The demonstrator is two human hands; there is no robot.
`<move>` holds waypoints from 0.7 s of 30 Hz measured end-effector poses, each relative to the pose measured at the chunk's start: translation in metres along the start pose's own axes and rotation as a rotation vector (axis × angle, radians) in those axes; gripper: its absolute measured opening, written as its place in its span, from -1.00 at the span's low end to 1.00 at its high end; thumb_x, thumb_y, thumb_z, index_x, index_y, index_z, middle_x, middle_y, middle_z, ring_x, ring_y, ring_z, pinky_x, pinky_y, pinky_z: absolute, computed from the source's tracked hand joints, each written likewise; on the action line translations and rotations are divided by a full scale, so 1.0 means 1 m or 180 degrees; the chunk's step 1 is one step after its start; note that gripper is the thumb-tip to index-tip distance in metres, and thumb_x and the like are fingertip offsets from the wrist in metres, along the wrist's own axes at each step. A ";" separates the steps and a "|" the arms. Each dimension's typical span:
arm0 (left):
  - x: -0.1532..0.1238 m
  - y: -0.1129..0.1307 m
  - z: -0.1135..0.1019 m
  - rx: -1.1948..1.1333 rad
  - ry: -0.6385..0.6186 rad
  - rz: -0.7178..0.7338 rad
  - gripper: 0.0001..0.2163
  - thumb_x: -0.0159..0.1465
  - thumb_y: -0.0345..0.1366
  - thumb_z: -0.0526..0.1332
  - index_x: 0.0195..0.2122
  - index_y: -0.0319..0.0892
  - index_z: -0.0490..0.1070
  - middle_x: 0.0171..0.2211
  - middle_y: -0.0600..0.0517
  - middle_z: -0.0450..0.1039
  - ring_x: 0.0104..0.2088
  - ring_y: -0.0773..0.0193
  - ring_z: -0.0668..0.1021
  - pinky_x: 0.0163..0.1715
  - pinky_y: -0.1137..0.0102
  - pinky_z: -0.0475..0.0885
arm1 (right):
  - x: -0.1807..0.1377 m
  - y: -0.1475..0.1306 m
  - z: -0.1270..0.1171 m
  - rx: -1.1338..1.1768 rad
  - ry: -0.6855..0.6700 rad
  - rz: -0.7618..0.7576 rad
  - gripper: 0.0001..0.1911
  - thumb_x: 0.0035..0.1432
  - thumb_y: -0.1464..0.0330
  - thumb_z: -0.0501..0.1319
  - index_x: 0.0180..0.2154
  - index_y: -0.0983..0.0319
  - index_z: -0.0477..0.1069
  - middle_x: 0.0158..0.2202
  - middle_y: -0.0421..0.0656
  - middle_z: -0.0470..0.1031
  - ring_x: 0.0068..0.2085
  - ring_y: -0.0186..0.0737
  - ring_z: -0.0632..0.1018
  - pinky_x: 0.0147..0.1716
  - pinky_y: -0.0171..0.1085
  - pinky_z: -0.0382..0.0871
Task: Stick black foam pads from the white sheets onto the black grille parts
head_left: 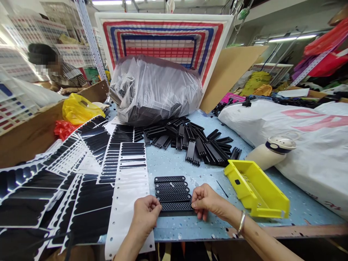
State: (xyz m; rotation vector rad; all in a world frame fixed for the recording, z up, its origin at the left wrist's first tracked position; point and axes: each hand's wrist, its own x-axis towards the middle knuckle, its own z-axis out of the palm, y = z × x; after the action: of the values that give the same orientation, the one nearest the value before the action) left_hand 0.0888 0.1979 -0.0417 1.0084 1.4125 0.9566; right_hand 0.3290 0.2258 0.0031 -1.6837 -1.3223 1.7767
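Several black plastic strips [171, 190] with a diamond-lattice face lie stacked in rows on the table in front of me, small metal rings or washers at some of their ends. My left hand [146, 212] is closed, thumb and forefinger at the left end of the nearest black strip [176, 207]. At that strip's right end my right hand [203, 201] pinches with curled fingers. A sheet of black stickers [133, 181], partly peeled to bare white backing, runs beneath my left hand. To the right sits a yellow bin [258, 188] with tiny metal parts inside.
Behind the rows spreads a heap of loose black strips [195, 141], backed by a filled grey plastic bag [157, 90]. More sticker sheets [92, 203] overlap on the left. A cream bottle [268, 152] leans by a white sack [304, 127]. A person [59, 69] is at far left.
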 end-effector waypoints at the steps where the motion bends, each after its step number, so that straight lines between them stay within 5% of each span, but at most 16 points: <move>1: 0.000 0.001 0.000 0.0011 -0.0012 -0.0035 -0.85 -0.10 -0.18 0.20 -0.64 -0.15 0.36 -0.79 0.20 0.21 -0.83 0.44 0.26 -0.83 0.53 0.07 | 0.001 0.001 0.001 -0.0049 0.0051 -0.0012 -0.83 -0.30 0.32 0.29 -0.60 0.23 0.33 -0.72 -0.27 0.45 -0.68 -0.33 0.50 -0.76 -0.45 0.30; 13: 0.000 0.029 -0.003 0.0266 -0.0035 -0.0081 -0.93 -0.14 -0.45 0.22 -0.71 -0.19 0.39 -0.79 0.20 0.23 -0.73 0.45 0.24 -0.75 0.54 0.04 | 0.003 0.009 0.006 -0.0313 0.0337 -0.0170 -0.85 -0.29 0.28 0.22 -0.60 0.20 0.30 -0.74 -0.31 0.39 -0.67 -0.32 0.49 -0.74 -0.44 0.26; 21: -0.001 0.035 -0.008 0.0234 -0.0227 -0.0292 -0.88 -0.11 -0.36 0.26 -0.67 -0.14 0.30 -0.79 0.18 0.28 -0.83 0.39 0.33 -0.82 0.51 0.13 | 0.001 0.008 0.006 -0.0295 0.0300 -0.0184 -0.82 -0.26 0.27 0.25 -0.59 0.20 0.30 -0.73 -0.29 0.40 -0.65 -0.31 0.51 -0.73 -0.44 0.26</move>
State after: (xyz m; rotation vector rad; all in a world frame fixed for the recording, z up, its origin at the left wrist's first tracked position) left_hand 0.0834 0.2082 -0.0079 1.0133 1.4305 0.7991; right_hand 0.3262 0.2208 -0.0046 -1.7368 -1.4165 1.6064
